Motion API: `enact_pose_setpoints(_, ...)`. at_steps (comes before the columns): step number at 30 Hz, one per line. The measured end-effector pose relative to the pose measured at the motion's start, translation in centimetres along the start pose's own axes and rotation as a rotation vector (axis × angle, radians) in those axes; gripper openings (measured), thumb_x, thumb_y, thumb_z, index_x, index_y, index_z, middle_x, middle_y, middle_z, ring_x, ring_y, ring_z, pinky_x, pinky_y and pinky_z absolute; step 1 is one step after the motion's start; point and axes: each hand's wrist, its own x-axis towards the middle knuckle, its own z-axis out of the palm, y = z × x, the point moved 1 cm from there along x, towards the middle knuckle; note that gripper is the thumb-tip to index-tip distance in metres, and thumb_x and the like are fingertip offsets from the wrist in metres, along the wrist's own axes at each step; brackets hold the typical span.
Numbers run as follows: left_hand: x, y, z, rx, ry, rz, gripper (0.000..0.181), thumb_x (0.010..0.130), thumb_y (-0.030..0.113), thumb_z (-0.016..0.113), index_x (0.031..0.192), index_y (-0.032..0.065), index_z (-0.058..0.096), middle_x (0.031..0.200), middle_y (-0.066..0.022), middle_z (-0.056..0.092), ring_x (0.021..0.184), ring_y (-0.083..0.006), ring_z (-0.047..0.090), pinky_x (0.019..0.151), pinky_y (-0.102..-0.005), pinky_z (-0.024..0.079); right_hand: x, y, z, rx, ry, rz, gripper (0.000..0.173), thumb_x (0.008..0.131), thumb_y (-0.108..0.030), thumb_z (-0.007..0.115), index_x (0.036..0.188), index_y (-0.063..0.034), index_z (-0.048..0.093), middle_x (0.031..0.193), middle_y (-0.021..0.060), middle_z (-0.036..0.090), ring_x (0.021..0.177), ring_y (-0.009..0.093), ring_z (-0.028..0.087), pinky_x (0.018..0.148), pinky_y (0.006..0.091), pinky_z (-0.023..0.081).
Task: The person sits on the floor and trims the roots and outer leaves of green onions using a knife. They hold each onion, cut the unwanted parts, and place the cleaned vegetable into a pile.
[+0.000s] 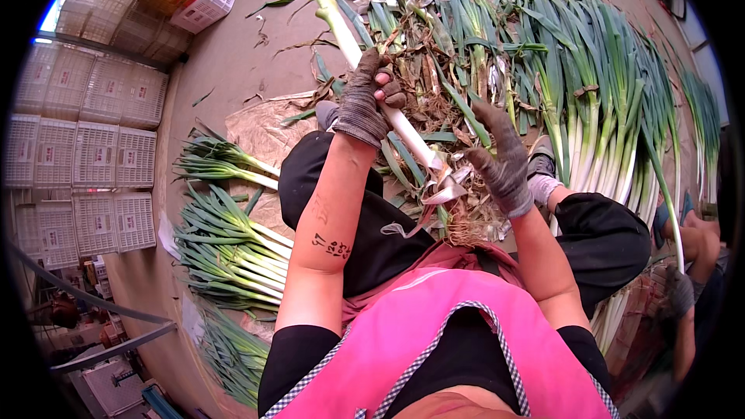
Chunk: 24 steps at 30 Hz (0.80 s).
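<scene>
My left hand (372,93), in a dirty grey fingerless glove, is closed around the white shaft of a leek-like stalk (410,131). The stalk slants from the upper left down towards my lap; its upper end looks cut short. Loose, peeled outer skin (448,186) hangs at its lower end, above a tuft of roots (464,227). Just right of that skin, my right hand (502,157), gloved the same way, has thumb and fingers spread with nothing seen between them. Between my legs and beyond lies a heap of dry leaves and rooty trimmings (428,81).
Long green-and-white stalks (593,105) lie in a row at the right. Trimmed bunches (233,250) rest on a cloth (256,122) at my left. Plastic crates (99,154) are stacked along the left. At far right, another person's gloved hand (680,294) grips a stalk.
</scene>
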Motion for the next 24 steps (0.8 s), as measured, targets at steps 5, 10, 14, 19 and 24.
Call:
enact_pose_setpoints(5,1.0,-0.4,0.4,-0.128,-0.201,-0.107,0.025,0.089,0.029,0.05,0.089,0.0042,0.048,0.055,0.0041,0.042,0.038,-0.0052,0.032,0.036,-0.0194,0.028,0.8,0.6,5.0,0.985,-0.542,0.536,0.072,0.079,-0.057,0.048,0.127,-0.0045,0.041,0.1,0.0094,0.055,0.084,0.017,0.054,0.075,0.0295,0.044)
enact_pose_setpoints(10,2.2,4.6,-1.5,-0.092,-0.131,0.068,0.022,0.088,0.025,0.052,0.085,0.0041,0.051,0.053,0.0051,0.041,0.037,-0.0041,0.032,0.034,-0.0189,0.027,-4.2,0.6,4.2,0.818,-0.603,0.63,0.05,0.086,-0.046,0.048,0.107,-0.0012,0.056,0.083,0.0038,0.059,0.077,0.01,0.054,0.069,0.0234,0.043)
enact_pose_setpoints(14,2.5,6.9,-2.6,-0.018,-0.019,0.211,0.021,0.087,0.026,0.054,0.084,0.0052,0.051,0.053,0.0059,0.041,0.037,-0.0036,0.031,0.033,-0.0186,0.026,-8.2,0.6,-0.3,0.473,-0.651,0.591,0.036,0.085,-0.033,0.05,0.106,-0.0038,0.058,0.076,0.0068,0.06,0.071,0.015,0.057,0.065,0.0274,0.045)
enact_pose_setpoints(19,2.3,9.8,-3.6,-0.041,0.136,0.318,0.022,0.085,0.026,0.058,0.077,0.0069,0.05,0.051,0.0061,0.04,0.035,-0.0039,0.03,0.032,-0.0186,0.025,-11.9,0.5,-4.3,0.308,-0.813,0.725,0.031,0.084,-0.028,0.052,0.104,-0.0058,0.059,0.071,0.0116,0.058,0.068,0.019,0.059,0.059,0.0314,0.045)
enact_pose_setpoints(24,2.2,8.9,-3.6,0.105,0.308,0.382,0.026,0.084,0.032,0.058,0.082,0.0091,0.047,0.054,0.0037,0.042,0.036,-0.0061,0.033,0.032,-0.0202,0.027,-14.4,4.9,-4.8,-0.071,-0.835,0.696,0.04,0.081,-0.039,0.054,0.111,-0.0127,0.056,0.084,0.0168,0.062,0.077,0.033,0.059,0.066,0.0378,0.045)
